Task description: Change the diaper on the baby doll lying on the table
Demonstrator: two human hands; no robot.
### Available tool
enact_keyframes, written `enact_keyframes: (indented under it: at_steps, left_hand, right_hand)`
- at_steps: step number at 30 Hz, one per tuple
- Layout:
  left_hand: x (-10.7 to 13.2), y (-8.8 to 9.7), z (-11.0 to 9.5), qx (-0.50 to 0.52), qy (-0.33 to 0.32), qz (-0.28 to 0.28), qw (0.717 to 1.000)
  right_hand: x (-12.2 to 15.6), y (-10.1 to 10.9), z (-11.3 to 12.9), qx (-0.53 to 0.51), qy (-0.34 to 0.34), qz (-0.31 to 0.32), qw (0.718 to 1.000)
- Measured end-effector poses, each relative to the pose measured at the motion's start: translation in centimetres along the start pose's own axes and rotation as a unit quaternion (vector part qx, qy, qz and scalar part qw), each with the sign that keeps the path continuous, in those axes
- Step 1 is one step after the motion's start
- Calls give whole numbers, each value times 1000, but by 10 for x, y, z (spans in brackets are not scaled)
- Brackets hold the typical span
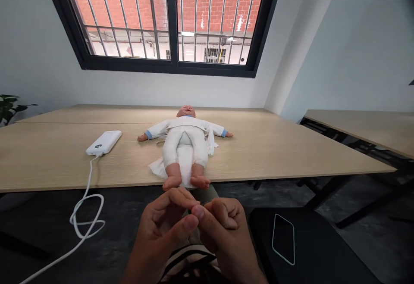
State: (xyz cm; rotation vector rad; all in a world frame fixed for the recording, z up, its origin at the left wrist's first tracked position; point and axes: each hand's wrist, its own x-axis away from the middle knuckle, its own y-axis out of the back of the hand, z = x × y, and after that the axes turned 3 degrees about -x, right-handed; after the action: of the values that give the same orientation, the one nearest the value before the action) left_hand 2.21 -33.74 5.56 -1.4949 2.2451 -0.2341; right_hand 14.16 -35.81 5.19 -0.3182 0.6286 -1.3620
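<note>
A baby doll [185, 144] in a white garment lies on its back on the wooden table [291, 154], arms spread, feet at the near edge. A white cloth [157, 167] sticks out from under its legs. My left hand [161, 228] and my right hand [223, 228] are together just below the doll's feet, in front of the table edge. Both have fingers curled, thumbs and fingertips touching each other. Nothing can be seen in either hand.
A white power bank [104, 142] lies on the table to the left, its white cable [84, 215] looping down off the edge. A phone [283, 238] rests on a dark seat at lower right. A second table [365, 124] stands at right.
</note>
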Motion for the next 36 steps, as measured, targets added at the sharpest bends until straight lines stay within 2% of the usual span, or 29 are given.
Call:
enact_keyframes:
  at_steps: [7, 12, 20, 27, 36]
  left_hand:
    - [0, 4, 7, 54, -25, 35, 998]
    - [1, 3, 7, 84, -30, 50, 995]
    - [-1, 1, 5, 119, -35, 69, 990]
    - [2, 0, 3, 135, 27, 56, 989]
    - [-2, 3, 9, 96, -46, 65, 992]
  right_hand:
    - [2, -5, 9, -118, -149, -16, 982]
    - [4, -5, 14, -151, -215, -18, 965]
    - [4, 0, 11, -186, -256, 9, 949]
    - [4, 3, 9, -203, -257, 21, 945]
    - [6, 1, 12, -182, -268, 32, 945]
